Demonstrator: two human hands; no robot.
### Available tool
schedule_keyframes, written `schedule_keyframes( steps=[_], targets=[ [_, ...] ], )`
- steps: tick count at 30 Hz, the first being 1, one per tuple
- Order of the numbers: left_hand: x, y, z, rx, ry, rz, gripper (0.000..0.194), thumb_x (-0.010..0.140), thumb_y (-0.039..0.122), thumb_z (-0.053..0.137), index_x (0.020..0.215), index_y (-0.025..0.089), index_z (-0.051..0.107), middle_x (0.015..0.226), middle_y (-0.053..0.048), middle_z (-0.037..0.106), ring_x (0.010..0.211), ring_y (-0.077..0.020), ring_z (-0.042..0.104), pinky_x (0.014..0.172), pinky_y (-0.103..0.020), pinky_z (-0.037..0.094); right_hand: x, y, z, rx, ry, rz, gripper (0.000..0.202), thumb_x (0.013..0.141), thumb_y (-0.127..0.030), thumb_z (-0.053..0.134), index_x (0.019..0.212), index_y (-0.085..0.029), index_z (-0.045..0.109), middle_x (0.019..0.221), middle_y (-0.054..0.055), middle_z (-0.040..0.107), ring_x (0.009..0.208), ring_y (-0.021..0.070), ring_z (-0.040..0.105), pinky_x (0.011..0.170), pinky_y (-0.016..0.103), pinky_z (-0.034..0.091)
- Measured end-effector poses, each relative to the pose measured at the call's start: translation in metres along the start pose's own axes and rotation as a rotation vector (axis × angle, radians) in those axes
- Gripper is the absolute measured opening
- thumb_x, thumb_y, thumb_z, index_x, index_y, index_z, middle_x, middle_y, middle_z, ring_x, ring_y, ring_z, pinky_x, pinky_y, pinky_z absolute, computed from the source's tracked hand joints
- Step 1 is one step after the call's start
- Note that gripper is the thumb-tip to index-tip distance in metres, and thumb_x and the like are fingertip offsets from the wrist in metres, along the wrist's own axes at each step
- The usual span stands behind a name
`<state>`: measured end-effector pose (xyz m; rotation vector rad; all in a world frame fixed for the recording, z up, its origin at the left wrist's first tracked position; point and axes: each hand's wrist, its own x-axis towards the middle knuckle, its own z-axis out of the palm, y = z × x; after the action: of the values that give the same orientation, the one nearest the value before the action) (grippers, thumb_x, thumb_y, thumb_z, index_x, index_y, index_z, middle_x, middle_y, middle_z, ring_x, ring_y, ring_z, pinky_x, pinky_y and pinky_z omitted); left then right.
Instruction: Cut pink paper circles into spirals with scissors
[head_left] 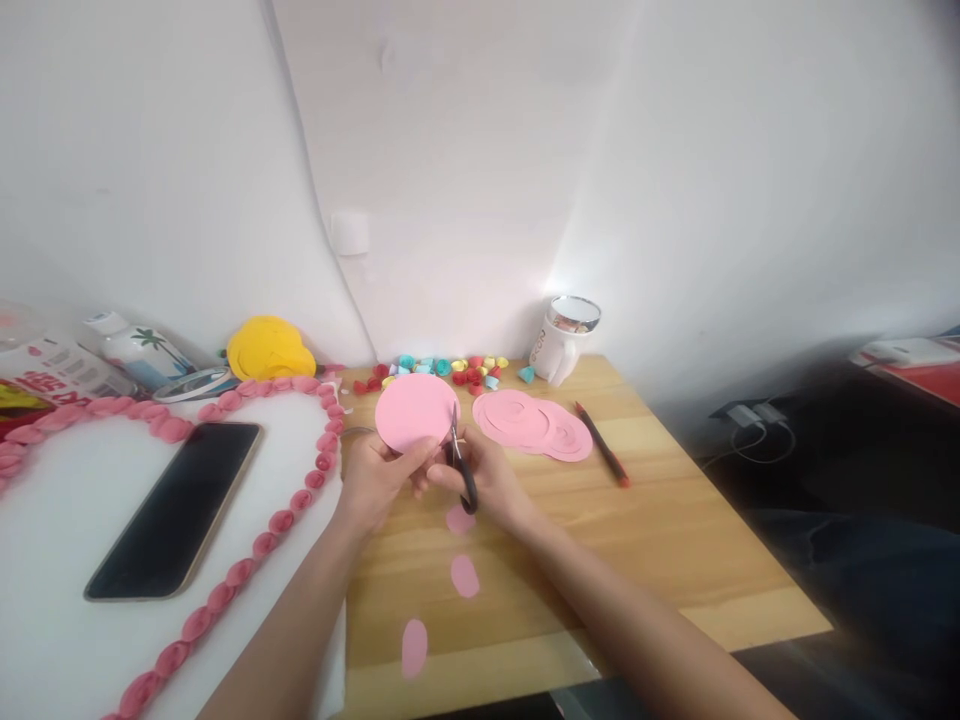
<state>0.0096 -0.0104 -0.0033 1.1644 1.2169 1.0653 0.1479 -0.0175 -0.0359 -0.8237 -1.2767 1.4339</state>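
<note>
My left hand (379,475) pinches the lower edge of a round pink paper disc (412,408), holding it up off the wooden table. In my right hand (484,468) is a pair of scissors (463,475) with black handles, its blades upright against the disc's right edge. Whether the blades are cutting into the paper I cannot tell. Just right of the hands, several pink paper circles (510,418) with spiral cuts lie overlapping. Small pink paper ovals (465,576) are scattered on the table below my hands.
A white board (300,560) edged with pink paper rosettes (264,544) bears a phone (176,515). Small coloured paper rolls (469,375) line the wall beside a white mug (559,345). Yellow paper circles (270,347) and a bottle (139,350) stand left; a pen (604,447) lies right.
</note>
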Motion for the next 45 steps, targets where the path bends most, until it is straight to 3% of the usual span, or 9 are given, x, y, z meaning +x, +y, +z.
schedule_keyframes(
  steps=[10,24,30,41,45],
  targets=[
    [0.0,0.002,0.0,-0.011,-0.006,0.01,0.015,0.067,0.027,0.066,0.063,0.013,0.064,0.047,0.002,0.058,0.036,-0.0072,0.048,0.037,-0.019,0.039,-0.001,-0.002,0.001,0.062,-0.042,0.024,0.045,0.061,-0.047,0.073,0.083,-0.02,0.046,0.066,0.0,0.058,0.058,0.0148,0.057,0.065,0.032,0.046],
    [-0.002,0.01,0.002,-0.008,0.006,0.019,0.02,0.066,0.026,0.065,0.052,0.013,0.057,0.042,0.001,0.056,0.035,-0.0068,0.046,0.037,-0.019,0.036,-0.001,0.005,-0.002,-0.024,0.003,0.062,0.039,0.064,-0.047,0.07,0.084,-0.018,0.051,0.06,-0.002,0.054,0.055,0.0123,0.052,0.051,0.024,0.041],
    [-0.001,0.01,0.002,-0.024,0.014,0.02,0.022,0.065,0.028,0.065,0.051,0.013,0.056,0.043,0.001,0.056,0.036,-0.0073,0.046,0.037,-0.02,0.037,-0.001,0.0,0.0,-0.043,0.022,0.054,0.035,0.066,-0.044,0.069,0.08,-0.017,0.051,0.059,-0.003,0.051,0.051,0.0091,0.046,0.047,0.022,0.038],
    [0.001,0.004,-0.002,-0.101,-0.004,0.036,0.018,0.067,0.027,0.065,0.059,0.013,0.057,0.048,0.001,0.058,0.037,-0.008,0.049,0.035,-0.02,0.037,-0.002,-0.001,0.001,-0.066,0.04,0.08,0.035,0.065,-0.045,0.069,0.078,-0.017,0.051,0.055,-0.004,0.05,0.047,0.0092,0.047,0.044,0.021,0.038],
    [0.002,0.0,-0.001,-0.09,0.015,0.034,0.02,0.066,0.027,0.066,0.054,0.013,0.057,0.047,0.001,0.057,0.035,-0.0069,0.046,0.035,-0.02,0.037,-0.003,0.0,0.003,-0.026,0.012,0.086,0.037,0.064,-0.045,0.07,0.079,-0.018,0.049,0.058,-0.003,0.052,0.047,0.0088,0.045,0.044,0.021,0.036]
  ],
)
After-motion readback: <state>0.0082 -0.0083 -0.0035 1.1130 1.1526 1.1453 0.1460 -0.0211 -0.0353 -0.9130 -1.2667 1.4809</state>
